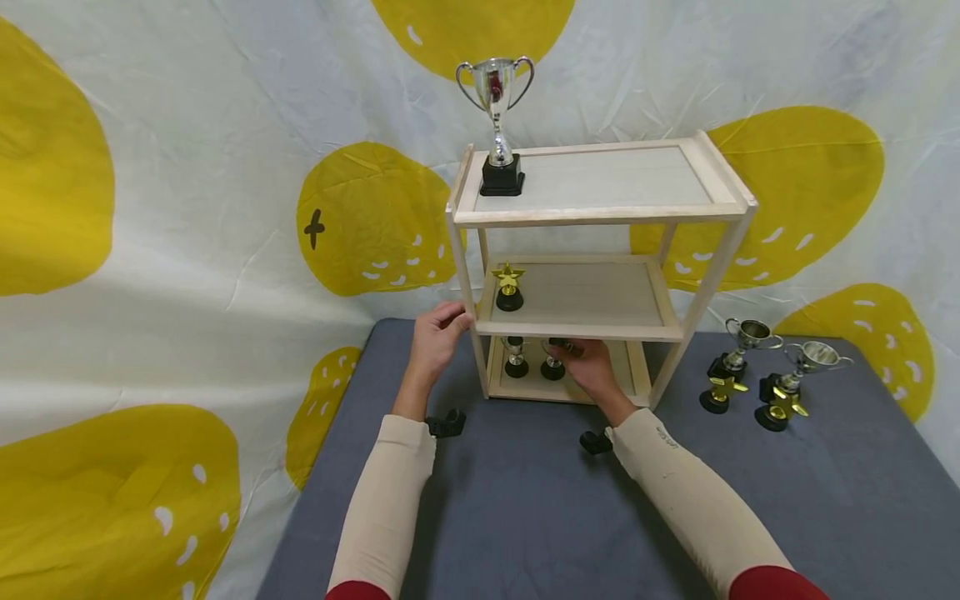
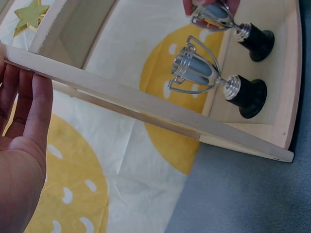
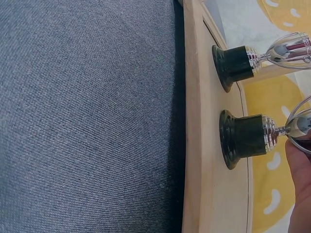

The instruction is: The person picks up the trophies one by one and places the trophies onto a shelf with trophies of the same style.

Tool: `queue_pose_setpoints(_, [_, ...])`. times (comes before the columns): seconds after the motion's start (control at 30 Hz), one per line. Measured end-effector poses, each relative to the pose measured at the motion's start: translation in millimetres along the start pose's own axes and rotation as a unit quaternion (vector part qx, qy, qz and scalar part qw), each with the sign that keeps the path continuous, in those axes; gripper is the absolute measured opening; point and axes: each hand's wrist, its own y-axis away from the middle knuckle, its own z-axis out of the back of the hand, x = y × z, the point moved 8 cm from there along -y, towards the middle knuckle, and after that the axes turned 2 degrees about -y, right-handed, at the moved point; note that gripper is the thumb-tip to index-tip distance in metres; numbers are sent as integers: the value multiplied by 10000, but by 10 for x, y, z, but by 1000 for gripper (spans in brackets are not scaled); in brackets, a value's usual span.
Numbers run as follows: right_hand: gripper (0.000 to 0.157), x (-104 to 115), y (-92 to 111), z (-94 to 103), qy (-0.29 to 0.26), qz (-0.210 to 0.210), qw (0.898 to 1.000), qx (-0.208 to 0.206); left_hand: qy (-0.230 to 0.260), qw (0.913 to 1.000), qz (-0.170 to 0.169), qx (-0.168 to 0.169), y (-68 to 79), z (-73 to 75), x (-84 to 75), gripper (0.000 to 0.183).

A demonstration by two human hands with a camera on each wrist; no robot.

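Note:
A wooden three-tier shelf [image 1: 577,333] stands on the table. My left hand [image 1: 437,340] grips its left front post [image 2: 121,97], the fingers [image 2: 36,104] passing behind the wood. On the bottom tier, my right hand [image 1: 592,368] holds the cup of a small silver trophy [image 3: 250,135] with a black base; the base appears to rest on the board. A similar silver trophy [image 2: 194,73] stands upright to its left. The middle tier carries a gold star trophy [image 1: 509,289] at its left end. A larger two-handled silver trophy [image 1: 498,125] is on the top tier's left end.
Right of the shelf, two silver cup trophies [image 1: 806,367] and two gold star trophies [image 1: 777,412] stand on the grey-blue table [image 1: 517,517]. A white cloth with yellow shapes [image 1: 247,167] hangs behind the shelf and along the left.

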Motion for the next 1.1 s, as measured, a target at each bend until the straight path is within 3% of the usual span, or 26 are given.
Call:
queue_pose_setpoints(0.73, [40,-7,35,-2,26,70,9998,169,-43,10000,-43,-41,13,-18,-19,29])
queue_pose_setpoints(1.0, [41,-24,82,34,-336,-163,9989,270,-49,9999,97,-22,23,-24,-12,31])
queue_pose_setpoints(1.1, [40,8,92,71,-437,-61,9988,204,-70,9998,150,-55,20,-6,-12,30])
